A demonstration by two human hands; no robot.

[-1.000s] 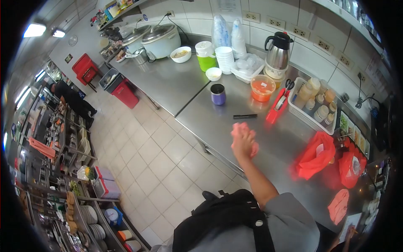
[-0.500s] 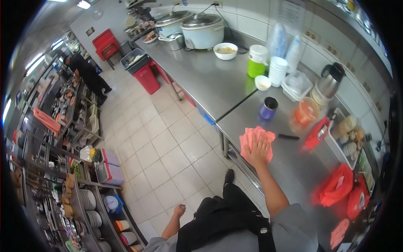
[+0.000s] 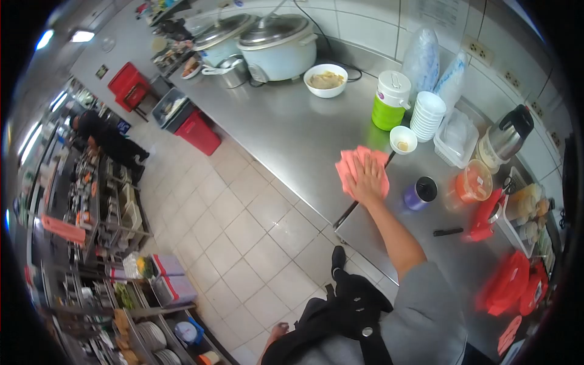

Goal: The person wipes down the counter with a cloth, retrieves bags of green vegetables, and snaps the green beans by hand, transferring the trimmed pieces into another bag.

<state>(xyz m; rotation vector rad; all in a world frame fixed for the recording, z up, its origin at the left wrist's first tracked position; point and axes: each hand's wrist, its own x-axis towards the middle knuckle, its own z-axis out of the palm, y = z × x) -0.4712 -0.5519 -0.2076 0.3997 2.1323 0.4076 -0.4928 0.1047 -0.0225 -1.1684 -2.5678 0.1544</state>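
Observation:
My right hand (image 3: 367,179) lies flat with fingers spread on a folded pink cloth (image 3: 344,165), pressing it onto the steel counter (image 3: 267,131). The cloth covers part of the dark seam between two counter sections. Close by are a small white bowl (image 3: 403,140) with a little food residue and a purple tumbler (image 3: 420,193). My left hand (image 3: 280,329) hangs low beside my dark apron, away from the counter; its fingers are curled and nothing shows in them.
A green-and-white jug (image 3: 390,100), stacked white bowls (image 3: 428,117), an orange-lidded tub (image 3: 474,185) and a black marker-like object (image 3: 448,232) stand or lie rightward. Rice cookers (image 3: 277,52) and a food bowl (image 3: 325,81) sit farther back. A person (image 3: 109,143) works at far left shelves.
My right hand has slid the pink cloth farther along the counter, away from the purple tumbler and onto the seam. My view has shifted, and my left hand still hangs low.

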